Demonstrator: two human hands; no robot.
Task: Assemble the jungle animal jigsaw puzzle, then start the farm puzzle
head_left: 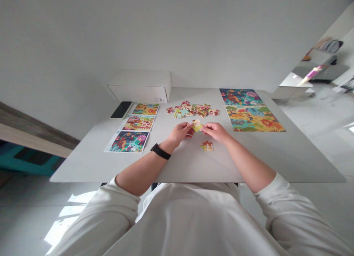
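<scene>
My left hand (181, 132) and my right hand (216, 131) meet over the middle of the white table (276, 153). Both pinch small puzzle pieces (197, 126) held between them, yellow-green and pink. The left wrist wears a black watch (160, 151). A joined pair of pieces (207, 146), orange and yellow, lies on the table just below my right hand. A heap of several loose puzzle pieces (192, 109) lies beyond my hands.
Two finished colourful puzzles (250, 109) lie at the right. Three picture cards (138, 127) lie in a column at the left, beside a black phone (121, 109). A white box (141, 86) stands at the back against the wall.
</scene>
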